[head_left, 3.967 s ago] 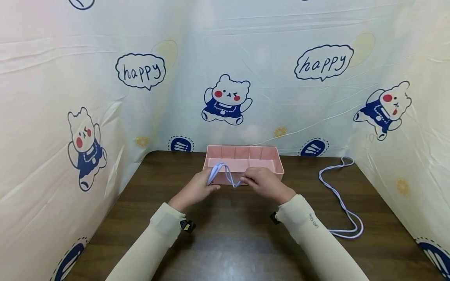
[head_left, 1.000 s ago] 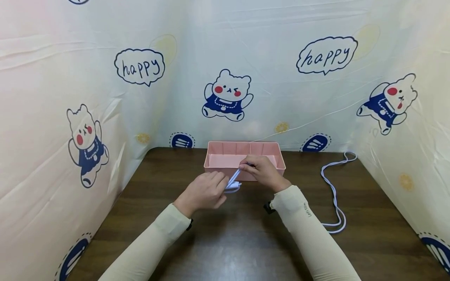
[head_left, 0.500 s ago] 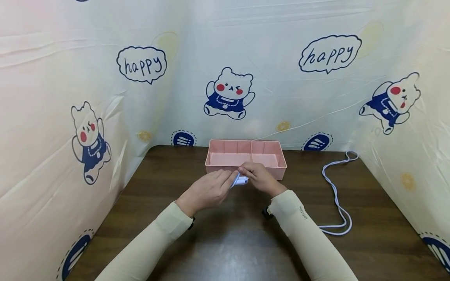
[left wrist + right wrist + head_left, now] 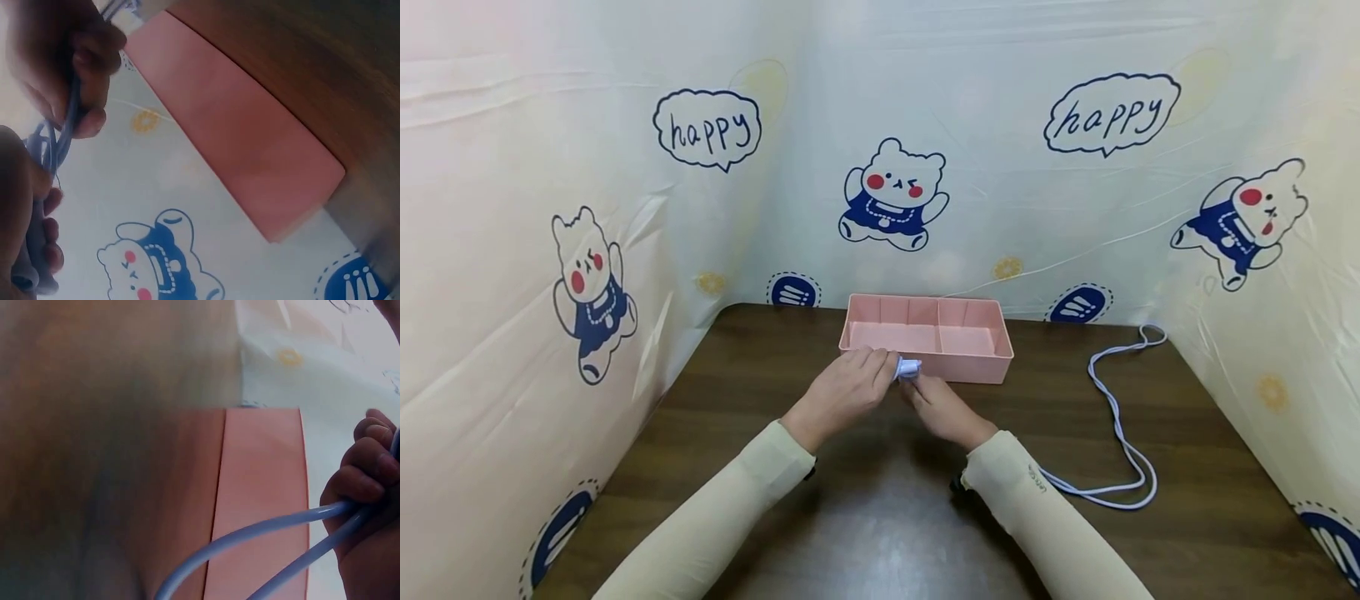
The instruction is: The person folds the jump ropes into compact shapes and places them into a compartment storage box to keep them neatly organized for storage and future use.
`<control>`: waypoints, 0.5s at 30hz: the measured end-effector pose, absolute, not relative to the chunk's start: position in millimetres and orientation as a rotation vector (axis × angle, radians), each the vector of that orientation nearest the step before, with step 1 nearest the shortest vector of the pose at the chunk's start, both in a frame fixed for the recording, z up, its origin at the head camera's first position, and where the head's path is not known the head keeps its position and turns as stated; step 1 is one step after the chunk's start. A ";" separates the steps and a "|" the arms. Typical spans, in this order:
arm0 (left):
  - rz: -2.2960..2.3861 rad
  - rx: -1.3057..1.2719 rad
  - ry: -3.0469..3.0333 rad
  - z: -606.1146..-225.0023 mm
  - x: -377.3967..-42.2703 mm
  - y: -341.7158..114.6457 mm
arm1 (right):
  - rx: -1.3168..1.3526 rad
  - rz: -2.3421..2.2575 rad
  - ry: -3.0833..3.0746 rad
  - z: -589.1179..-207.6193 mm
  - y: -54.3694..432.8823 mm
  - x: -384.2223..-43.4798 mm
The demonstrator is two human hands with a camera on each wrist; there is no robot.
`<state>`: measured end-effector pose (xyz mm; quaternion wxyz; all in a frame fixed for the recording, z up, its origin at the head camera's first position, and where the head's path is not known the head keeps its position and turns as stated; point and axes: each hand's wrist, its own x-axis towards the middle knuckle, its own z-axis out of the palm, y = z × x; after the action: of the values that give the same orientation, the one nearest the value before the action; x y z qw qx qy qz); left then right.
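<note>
In the head view, both hands meet in front of a pink divided box (image 4: 955, 368). My left hand (image 4: 838, 396) grips a folded bundle of light-blue cable (image 4: 907, 367) with a pale end sticking out toward the right. Just below that end, my right hand (image 4: 946, 410) pinches the cable, fingers partly hidden. The left wrist view shows the left hand (image 4: 15, 200) curled round the bundle, strands passing up to the right hand (image 4: 44, 50). Two cable strands (image 4: 231, 540) leave the curled right hand (image 4: 369, 487) in the right wrist view.
A doubled length of light-blue cable (image 4: 1116, 417) trails over the dark wooden table (image 4: 1202, 442) to the back right corner and passes under the right forearm. The box stands at the table's back edge, against a printed curtain (image 4: 970, 100).
Four seconds ago the hands were farther apart with open loops between them. Since then the loops have drawn into a compact bundle, and the right hand has moved down below it.
</note>
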<state>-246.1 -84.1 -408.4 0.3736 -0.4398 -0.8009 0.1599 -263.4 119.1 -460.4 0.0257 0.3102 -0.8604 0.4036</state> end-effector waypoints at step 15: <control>0.277 -0.969 -2.118 -420.7 -254.2 -86.1 | 1.182 0.496 -2.581 -427.8 118.2 -246.3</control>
<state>-254.2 -86.1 -420.7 0.3876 -0.3810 -0.8324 0.1088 -246.3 118.2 -427.8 0.1294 0.4068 -0.8881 0.1707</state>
